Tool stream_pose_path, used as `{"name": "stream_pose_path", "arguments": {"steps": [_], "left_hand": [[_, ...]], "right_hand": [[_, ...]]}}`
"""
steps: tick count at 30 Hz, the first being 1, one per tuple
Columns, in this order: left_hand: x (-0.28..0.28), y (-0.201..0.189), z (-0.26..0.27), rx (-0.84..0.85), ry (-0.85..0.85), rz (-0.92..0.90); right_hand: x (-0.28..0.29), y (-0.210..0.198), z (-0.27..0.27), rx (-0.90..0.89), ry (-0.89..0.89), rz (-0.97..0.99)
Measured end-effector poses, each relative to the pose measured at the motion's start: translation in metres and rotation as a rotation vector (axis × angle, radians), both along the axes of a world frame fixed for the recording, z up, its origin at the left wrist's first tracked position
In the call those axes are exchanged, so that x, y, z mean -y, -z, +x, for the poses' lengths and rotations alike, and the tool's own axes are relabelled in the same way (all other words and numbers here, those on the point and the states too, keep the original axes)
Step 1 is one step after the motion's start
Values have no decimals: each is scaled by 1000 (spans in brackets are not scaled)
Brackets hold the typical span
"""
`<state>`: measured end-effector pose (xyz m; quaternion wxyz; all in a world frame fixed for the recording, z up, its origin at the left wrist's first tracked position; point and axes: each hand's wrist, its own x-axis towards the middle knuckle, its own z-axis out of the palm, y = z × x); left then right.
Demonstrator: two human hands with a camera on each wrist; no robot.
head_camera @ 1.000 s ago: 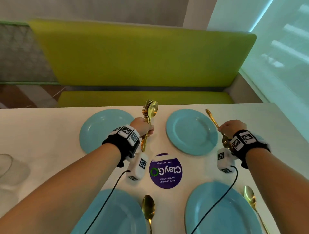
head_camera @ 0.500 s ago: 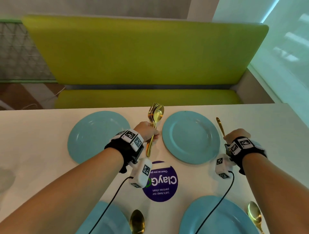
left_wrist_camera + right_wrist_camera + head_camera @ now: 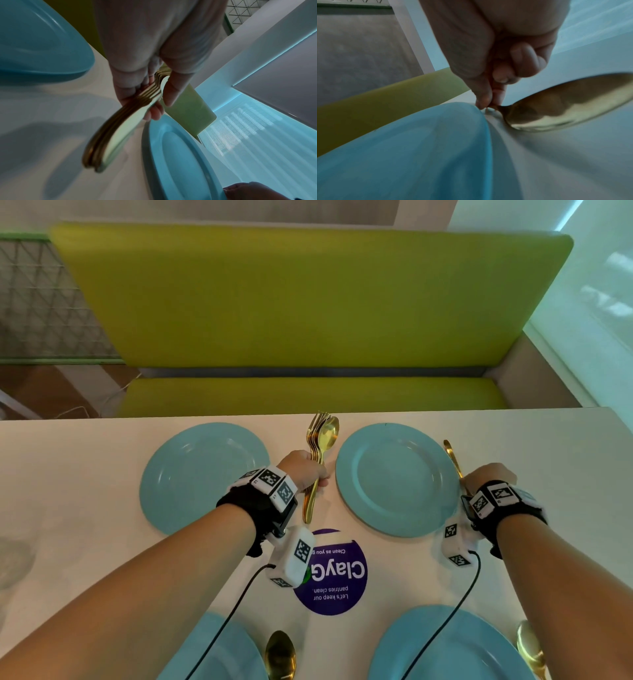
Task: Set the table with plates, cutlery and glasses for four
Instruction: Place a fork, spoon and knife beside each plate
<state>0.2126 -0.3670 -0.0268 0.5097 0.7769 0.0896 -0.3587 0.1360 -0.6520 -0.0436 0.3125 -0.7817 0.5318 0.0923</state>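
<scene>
Left hand (image 3: 303,469) clamped round a bundle of gold forks and a spoon (image 3: 317,453), upright between the two far plates at twelve o'clock. Right hand (image 3: 488,479) pinching a gold spoon (image 3: 570,102) by its neck, just right of the far-right plate (image 3: 397,479) — at two o'clock. Bowl resting on the white table (image 3: 68,474) — plain only from the right wrist, hidden from the head.
</scene>
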Motion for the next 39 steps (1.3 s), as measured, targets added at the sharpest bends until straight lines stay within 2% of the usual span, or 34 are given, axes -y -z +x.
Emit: {"name": "stream_pose_path", "arguments": {"steps": [4, 8, 11, 18, 20, 26, 30, 35, 39], "left_hand": [[-1, 4, 1, -11, -15, -9], [-3, 6, 0, -13, -29, -11], [-5, 7, 0, -19, -35, -17], [-9, 9, 0, -15, -51, -12], [-10, 7, -1, -21, -51, -10], [-12, 2, -5, -18, -49, -11], [-16, -1, -11, -17, -36, -17], [-28, -14, -25, 0, 15, -39], [-49, -26, -40, 3, 61, -54]], "right_hand": [[-13, -8, 5, -29, 81, -32], [-14, -6, 3, -25, 6, -70], [-6, -1, 6, -136, -148, -111], [-3, -1, 12, -315, -307, -317], [-1, -2, 12, -317, -333, -338], [0, -14, 4, -225, -385, -356], [-19, -34, 6, -143, -394, -363], [-69, -61, 1, 34, -480, -365], [-135, -78, -16, 158, -683, -279]]}}
